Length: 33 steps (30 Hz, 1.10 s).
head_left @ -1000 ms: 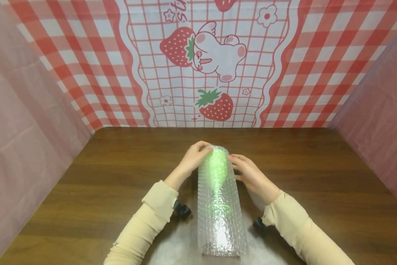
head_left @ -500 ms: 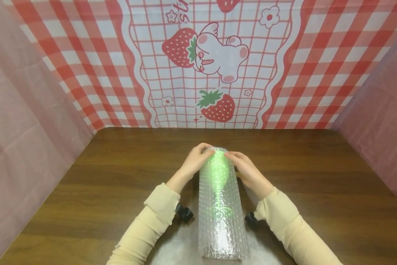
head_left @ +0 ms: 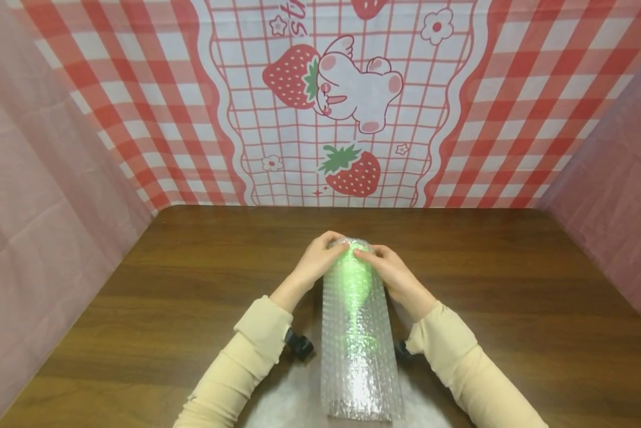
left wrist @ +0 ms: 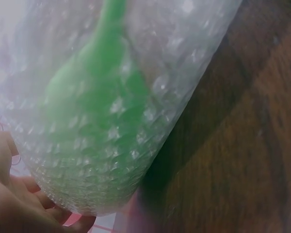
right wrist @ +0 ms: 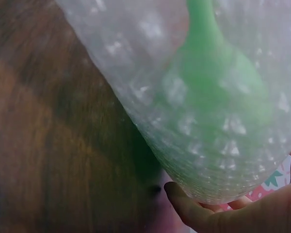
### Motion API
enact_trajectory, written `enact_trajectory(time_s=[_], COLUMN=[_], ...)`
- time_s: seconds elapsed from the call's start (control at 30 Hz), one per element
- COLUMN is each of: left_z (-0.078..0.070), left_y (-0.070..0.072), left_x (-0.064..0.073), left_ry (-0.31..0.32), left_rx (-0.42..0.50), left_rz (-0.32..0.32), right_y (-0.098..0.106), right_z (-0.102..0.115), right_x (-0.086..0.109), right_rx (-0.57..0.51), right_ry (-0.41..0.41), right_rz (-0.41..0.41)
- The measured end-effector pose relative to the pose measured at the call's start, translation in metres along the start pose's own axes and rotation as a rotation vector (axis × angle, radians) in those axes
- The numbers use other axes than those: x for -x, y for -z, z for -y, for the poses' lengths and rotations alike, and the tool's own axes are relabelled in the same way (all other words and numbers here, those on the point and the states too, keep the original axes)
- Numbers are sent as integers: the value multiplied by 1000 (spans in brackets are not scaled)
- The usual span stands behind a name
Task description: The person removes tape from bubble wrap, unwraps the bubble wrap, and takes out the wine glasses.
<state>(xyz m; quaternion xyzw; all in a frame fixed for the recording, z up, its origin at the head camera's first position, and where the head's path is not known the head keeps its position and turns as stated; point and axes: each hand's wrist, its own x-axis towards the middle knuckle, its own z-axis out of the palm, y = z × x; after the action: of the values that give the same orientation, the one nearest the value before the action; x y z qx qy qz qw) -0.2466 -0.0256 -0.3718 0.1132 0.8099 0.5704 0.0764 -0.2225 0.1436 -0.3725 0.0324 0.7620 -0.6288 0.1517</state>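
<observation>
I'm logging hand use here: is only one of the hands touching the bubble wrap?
No: in the head view, the left hand and right hand both touch the bubble wrap near its far end.

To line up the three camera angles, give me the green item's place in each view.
Head: green item just right of centre, in the lower half.
Left wrist: green item left of centre, its narrow part running off the top edge.
Right wrist: green item right of centre, narrow part likewise off the top.
Shared landmark: bubble wrap around it.
</observation>
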Motion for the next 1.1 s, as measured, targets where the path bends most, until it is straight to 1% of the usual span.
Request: enact_trajectory(time_s=[0.2, 0.33, 0.5, 0.7, 0.87, 1.1], left_z=[-1, -1, -1, -1, -3, -2], left_y=[2, 2, 2, 4, 6, 8], left_x=[1, 1, 1, 0, 0, 1], left_ry=[3, -2, 4, 10, 22, 29], left_rx=[8, 28, 58, 62, 87, 101], left_rz=[8, 10, -1, -18, -28, -26], right_y=[0, -1, -1, 0, 0, 1], right_z=[0, -1, -2, -3, -3, -3], right_x=[1, 2, 1, 0, 0, 2], right_rx=[-17, -28, -39, -57, -62, -76], right_ry=[4, 3, 6, 4, 1, -5], right_rz=[4, -1, 0, 4, -4, 15])
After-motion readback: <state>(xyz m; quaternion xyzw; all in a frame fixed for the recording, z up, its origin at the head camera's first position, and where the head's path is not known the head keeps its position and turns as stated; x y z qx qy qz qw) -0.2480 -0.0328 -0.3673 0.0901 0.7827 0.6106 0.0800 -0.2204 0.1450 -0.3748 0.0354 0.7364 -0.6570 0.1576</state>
